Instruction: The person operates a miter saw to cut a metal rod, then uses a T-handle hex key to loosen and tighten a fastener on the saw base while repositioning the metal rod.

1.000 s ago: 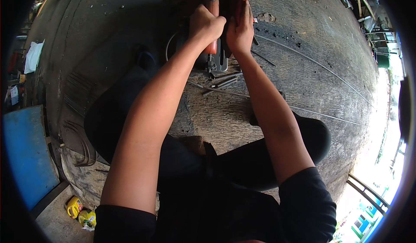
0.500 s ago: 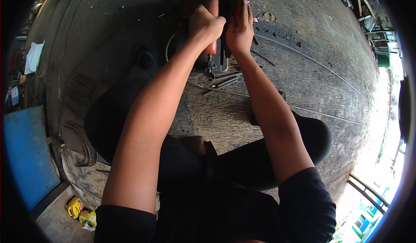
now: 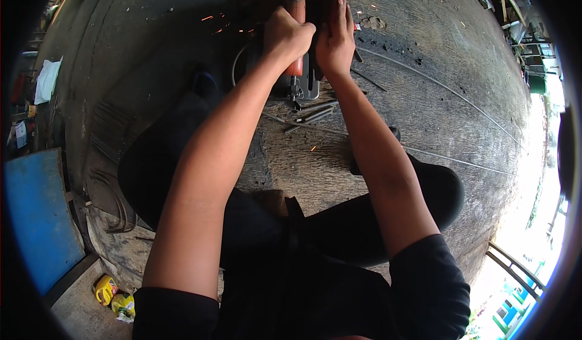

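Head view, left to right. Blue panel is lying at far left, yellow containers below it on the ground, white cloth further up; all well apart from the work.

Sparks are flying out to the left over the concrete floor, so cutting or grinding is the step in hand and the tool is running.

Left hand is closed tight around the red handle of the power tool, which is sitting at the top centre of the picture, low over the floor. Right hand is wrapped around the dark body of the same tool, just beside the left, fingers clamped on it. Both arms are reaching out straight ahead. What is being cut is hidden behind the hands, cannot tell its shape.

Just below the hands, short metal rods are lying loose on the floor beside a small metal bracket. A long thin rod is running off across the floor to the right.

Judgement: cut is mid-pass. Next move is calling for steady two-handed pressure and keeping the tool square; loose rods near the tool look like a snag risk.
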The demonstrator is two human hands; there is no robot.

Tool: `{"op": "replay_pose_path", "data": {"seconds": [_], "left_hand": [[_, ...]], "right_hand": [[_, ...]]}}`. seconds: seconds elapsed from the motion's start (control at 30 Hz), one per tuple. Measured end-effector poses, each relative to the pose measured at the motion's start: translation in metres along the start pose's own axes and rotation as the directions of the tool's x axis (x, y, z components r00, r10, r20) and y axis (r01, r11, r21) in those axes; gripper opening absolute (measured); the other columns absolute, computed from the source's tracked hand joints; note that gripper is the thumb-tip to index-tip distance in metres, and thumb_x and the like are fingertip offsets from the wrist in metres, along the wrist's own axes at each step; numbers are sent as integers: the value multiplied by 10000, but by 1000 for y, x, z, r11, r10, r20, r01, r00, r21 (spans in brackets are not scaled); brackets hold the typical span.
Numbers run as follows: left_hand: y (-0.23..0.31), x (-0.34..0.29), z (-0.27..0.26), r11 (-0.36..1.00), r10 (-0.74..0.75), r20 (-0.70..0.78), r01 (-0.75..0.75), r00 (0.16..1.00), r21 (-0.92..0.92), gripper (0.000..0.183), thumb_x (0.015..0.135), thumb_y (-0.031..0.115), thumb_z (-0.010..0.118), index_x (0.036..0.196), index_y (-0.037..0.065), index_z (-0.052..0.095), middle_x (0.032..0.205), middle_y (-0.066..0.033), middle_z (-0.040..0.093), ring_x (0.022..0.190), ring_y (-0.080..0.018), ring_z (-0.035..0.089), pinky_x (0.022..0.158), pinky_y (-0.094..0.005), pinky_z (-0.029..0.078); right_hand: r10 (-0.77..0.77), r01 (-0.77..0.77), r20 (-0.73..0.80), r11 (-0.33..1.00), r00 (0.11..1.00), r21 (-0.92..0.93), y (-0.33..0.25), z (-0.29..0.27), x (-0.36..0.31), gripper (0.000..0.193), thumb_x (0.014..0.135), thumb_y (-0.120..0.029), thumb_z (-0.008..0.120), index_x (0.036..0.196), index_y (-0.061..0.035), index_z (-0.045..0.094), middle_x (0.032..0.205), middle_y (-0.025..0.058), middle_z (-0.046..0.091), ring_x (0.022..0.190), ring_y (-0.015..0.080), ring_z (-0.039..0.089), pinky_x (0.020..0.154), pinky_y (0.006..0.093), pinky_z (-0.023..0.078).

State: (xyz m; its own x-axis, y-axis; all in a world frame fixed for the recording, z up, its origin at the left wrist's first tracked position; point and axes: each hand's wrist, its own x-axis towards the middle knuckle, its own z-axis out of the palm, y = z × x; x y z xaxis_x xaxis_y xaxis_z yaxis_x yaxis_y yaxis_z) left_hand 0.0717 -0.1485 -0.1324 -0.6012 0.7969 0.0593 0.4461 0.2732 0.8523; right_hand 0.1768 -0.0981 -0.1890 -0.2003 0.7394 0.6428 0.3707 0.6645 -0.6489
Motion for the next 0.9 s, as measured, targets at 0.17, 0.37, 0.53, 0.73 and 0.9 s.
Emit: {"op": "replay_pose_path", "data": {"seconds": [0.17,0.37,0.53,0.73,0.9], "left_hand": [[3,-3,-1,1000,-28,0,28,1000,7,349,646,177,649,826,-108,563,786,-303,623,823,-406,648,738,-411,524],[6,-4,-2,1000,-25,-9,25,1000,12,349,646,175,646,833,-109,562,790,-305,623,827,-408,647,737,-412,524],[6,-4,-3,999,-29,12,29,999,14,356,647,176,641,841,-111,559,795,-308,623,830,-410,646,734,-413,525],[4,-6,-1,1000,-1,-44,0,999,-7,338,644,175,640,806,-111,559,766,-301,622,806,-407,650,720,-412,527],[9,-8,-3,1000,-24,-25,24,999,-1,324,636,168,640,781,-110,558,744,-293,621,781,-400,654,699,-409,527]], "right_hand": [[4,-4,6,1000,1000,-6,0,0,0,571,836,-84,538,1383,-71,374,1339,277,412,1173,443,469,948,432,432],[3,-3,7,1000,1000,-2,1,-1,0,579,830,-77,538,1384,-69,371,1345,271,410,1174,440,472,946,431,436],[2,-2,3,1000,1000,-9,2,0,-1,580,827,-71,537,1383,-66,373,1346,266,412,1175,437,472,947,429,437],[18,-18,7,1000,1000,8,0,0,-1,581,825,-72,539,1382,-63,373,1347,263,413,1179,435,469,953,427,432],[32,-32,14,999,999,0,-1,-1,-1,581,826,-74,540,1382,-61,373,1345,262,416,1184,432,466,960,422,427]]}}
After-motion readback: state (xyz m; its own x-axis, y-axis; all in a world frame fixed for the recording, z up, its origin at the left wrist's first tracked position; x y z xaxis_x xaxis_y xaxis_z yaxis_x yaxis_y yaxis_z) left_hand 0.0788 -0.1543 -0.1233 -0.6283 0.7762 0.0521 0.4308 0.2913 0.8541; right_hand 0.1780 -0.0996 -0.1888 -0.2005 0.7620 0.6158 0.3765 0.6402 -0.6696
